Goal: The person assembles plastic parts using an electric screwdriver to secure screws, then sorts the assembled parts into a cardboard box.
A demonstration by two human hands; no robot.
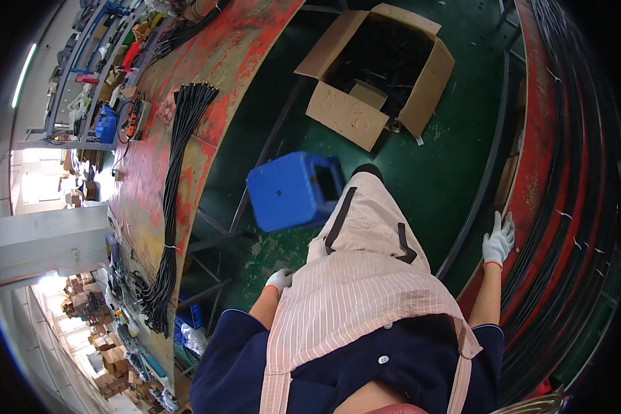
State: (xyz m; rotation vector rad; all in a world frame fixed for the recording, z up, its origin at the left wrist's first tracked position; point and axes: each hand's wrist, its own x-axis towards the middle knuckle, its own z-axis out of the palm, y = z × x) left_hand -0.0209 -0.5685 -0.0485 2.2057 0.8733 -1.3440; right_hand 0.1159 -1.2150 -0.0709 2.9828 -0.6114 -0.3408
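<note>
My right hand, in a white glove with an orange cuff, rests at the edge of the red bench on the right. Its fingers are stretched out and hold nothing. Long bundles of black cables, tied with white ties, run along that bench beside it. My left hand, also gloved in white, hangs low at my left side against the striped apron. Its fingers are mostly hidden. The blue plastic stool stands on the floor ahead of it.
An open cardboard box of dark pieces sits on the green floor ahead. On the left, a worn red table bears a tied bundle of black cables. Shelves with tools stand beyond it, and metal legs run below.
</note>
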